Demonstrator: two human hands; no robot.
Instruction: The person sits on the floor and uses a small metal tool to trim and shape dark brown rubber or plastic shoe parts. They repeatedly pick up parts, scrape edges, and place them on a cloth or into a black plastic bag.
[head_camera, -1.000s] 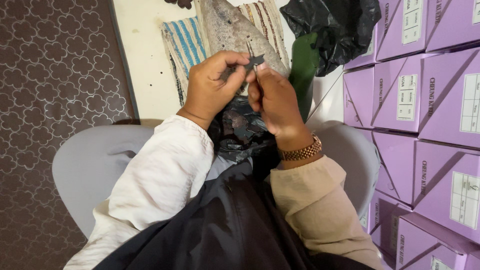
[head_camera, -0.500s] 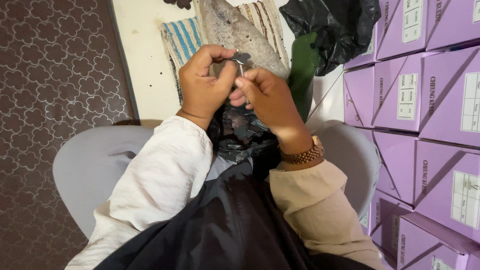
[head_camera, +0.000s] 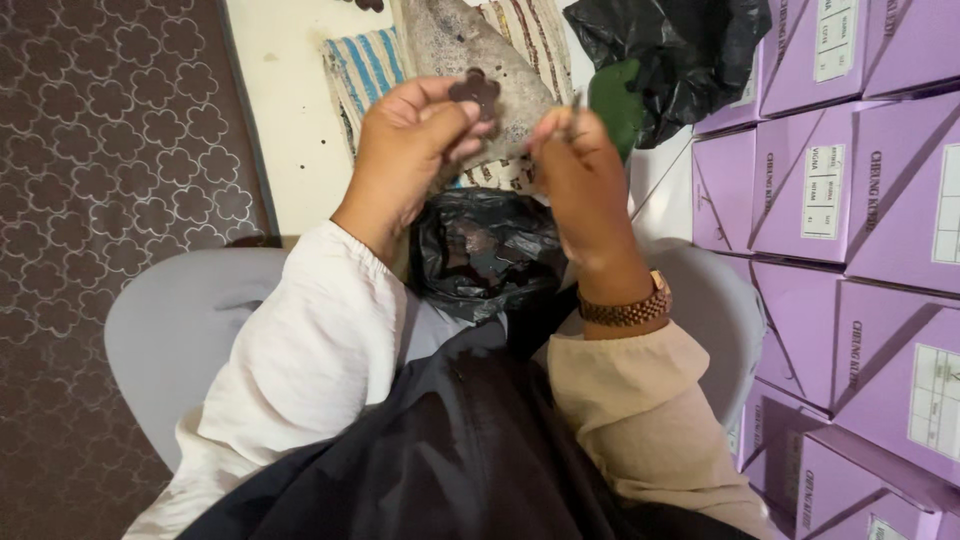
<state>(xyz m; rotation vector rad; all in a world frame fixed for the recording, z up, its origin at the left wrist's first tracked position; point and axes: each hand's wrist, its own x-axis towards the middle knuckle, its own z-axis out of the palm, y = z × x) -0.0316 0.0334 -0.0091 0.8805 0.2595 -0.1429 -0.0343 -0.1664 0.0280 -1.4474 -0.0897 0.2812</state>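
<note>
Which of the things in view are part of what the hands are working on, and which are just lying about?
In hand:
- left hand pinching a small dark flower-shaped piece
- right hand holding a thin needle-like tool
- black plastic bag on the lap

Lying about:
- purple boxes
- striped cloth
- second black bag
- grey chair

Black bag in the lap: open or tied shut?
Open. The black bag has its crinkled mouth gaping upward below the left hand and right hand; no knot shows. Contents cannot tell.
</note>
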